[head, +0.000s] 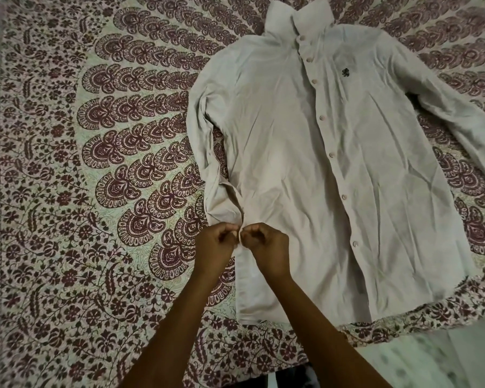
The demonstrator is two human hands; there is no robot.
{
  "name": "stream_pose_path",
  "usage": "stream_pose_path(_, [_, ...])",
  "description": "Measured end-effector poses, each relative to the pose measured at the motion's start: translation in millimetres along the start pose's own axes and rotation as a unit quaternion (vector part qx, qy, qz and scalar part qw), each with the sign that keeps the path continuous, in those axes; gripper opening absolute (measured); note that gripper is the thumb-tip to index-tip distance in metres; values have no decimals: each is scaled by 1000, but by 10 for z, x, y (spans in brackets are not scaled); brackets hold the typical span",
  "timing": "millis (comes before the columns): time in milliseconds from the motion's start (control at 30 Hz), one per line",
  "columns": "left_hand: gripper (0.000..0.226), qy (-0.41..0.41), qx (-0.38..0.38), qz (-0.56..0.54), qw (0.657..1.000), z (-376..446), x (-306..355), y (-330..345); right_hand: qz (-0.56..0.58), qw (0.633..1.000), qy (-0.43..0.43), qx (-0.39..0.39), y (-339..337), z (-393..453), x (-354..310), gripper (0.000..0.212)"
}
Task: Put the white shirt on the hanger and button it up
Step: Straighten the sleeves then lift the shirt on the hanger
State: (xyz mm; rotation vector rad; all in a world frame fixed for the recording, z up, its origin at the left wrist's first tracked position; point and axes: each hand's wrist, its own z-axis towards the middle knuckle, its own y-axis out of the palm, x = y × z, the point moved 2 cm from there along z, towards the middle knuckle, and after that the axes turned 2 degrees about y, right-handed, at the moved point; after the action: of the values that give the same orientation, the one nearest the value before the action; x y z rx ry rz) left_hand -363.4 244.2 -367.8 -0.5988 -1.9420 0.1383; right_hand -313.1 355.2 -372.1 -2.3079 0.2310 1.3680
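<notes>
Across the patterned bedspread [95, 163] the white shirt [305, 163] lies flat, collar [300, 15] toward twelve o'clock and hem toward six, its front placket [331, 152] running down the middle with a row of buttons that look fastened. No hanger shows anywhere in view, so whether one sits inside the shirt cannot be told.

At about seven o'clock from the shirt's centre, where the sleeve [205, 141] lying along that side ends in its cuff, both hands meet. The left hand [213, 247] and the right hand [269, 247] are knuckle to knuckle, fingers curled narrow and pinching a small fold of white cloth between them. This looks like work on a cuff button, though the button itself is hidden by the fingertips.

To do this step well, I would judge that one hand should hold the buttonhole edge taut and flat while the other tips the button on its edge and feeds it through, rather than pushing it face-on. Keeping the cuff resting on the bedspread steadies the cloth and stops the sleeve dragging the body of the shirt askew. A light tug afterwards would confirm the button has seated. The other sleeve [459, 119], spread toward three o'clock, probably wants the same treatment.
</notes>
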Motion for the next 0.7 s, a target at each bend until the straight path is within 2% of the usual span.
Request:
stream_pose_path(67, [19, -89, 3, -94, 992, -49, -5, 43, -43, 998, -41, 25, 27, -38, 17, 6])
stream_pose_path(133, [7, -143, 13, -171, 975, -94, -6, 102, -82, 993, -75, 46, 59, -81, 38, 6])
stream_pose_path(233, [10, -211, 56, -277, 936, -118, -62, 195, -120, 984, -96, 85, 102, -118, 74, 10])
stream_pose_path(333, [9, -266, 75, -307, 911, -97, -111, 249, -133, 981, -102, 92, 123, -124, 91, 14])
stream_pose_path(400, [14, -278, 65, -298, 911, -78, -119, 251, -148, 980, -94, 90, 132, -111, 102, 16])
stream_pose_path(533, [19, -214, 35, -215, 952, -46, -156, 205, -91, 994, -24, 50, 121, -20, 81, 15])
stream_pose_path(633, [17, -94, 39, -38, 994, -28, -172, 145, -49, 997, 63, -7, 111, 84, 66, 16])
stream_pose_path(700, [10, -9, 45, 74, 996, -43, -136, 116, 43, 989, 135, -44, 110, 95, 17, 15])
